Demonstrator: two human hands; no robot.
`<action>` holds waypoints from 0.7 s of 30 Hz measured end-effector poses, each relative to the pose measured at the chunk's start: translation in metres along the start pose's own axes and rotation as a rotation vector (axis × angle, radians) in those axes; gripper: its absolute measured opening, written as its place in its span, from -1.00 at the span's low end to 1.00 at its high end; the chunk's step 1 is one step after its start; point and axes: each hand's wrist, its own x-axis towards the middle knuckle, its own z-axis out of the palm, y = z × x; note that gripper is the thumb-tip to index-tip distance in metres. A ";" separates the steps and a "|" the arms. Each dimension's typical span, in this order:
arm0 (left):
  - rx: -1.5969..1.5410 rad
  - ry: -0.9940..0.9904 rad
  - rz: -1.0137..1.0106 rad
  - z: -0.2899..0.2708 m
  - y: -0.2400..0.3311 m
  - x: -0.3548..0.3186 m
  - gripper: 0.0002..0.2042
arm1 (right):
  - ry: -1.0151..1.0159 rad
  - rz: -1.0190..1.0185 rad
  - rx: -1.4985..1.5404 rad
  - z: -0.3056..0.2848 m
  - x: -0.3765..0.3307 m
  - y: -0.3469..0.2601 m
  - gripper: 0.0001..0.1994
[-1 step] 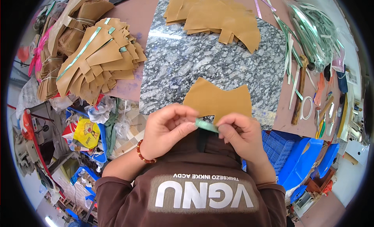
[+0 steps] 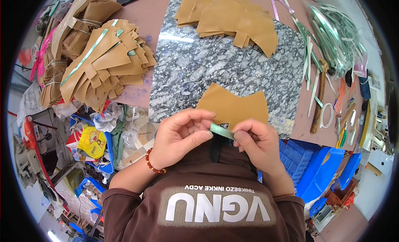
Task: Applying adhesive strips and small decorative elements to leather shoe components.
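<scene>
One green strip [image 2: 222, 131] spans the gap between both hands. Right grip [image 2: 258, 144]: thumb and forefinger pinching the strip's right end. Left grip [image 2: 178, 138]: thumb and forefinger apart, by the left end; cannot tell whether its other fingers hold it. Tan piece [image 2: 237, 105] just beyond both grips, on the speckled slab [image 2: 224, 63]; tan stack [image 2: 237, 17] farther off.

Pinkish-brown desk [image 2: 151, 13] beyond left hand [image 2: 183, 134] and right hand [image 2: 255, 144]; speckled grey stone slab [image 2: 183, 75] on it, white glare [image 2: 176, 37] past left hand. Pale wall [image 2: 371, 34] far right of right hand. Beige floor [image 2: 137, 154] left of left hand.
</scene>
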 end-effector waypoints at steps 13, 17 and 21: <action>-0.349 0.137 -0.246 0.023 0.003 0.025 -0.92 | 0.380 -0.593 -0.474 0.001 0.014 -0.004 -0.88; -0.230 0.147 -0.237 0.032 0.003 0.023 -0.93 | 0.270 -0.689 -0.810 -0.004 0.019 -0.010 -0.76; 0.068 0.118 -0.186 0.030 0.007 0.022 -0.92 | 0.266 -0.625 -0.879 -0.001 0.014 -0.016 -0.75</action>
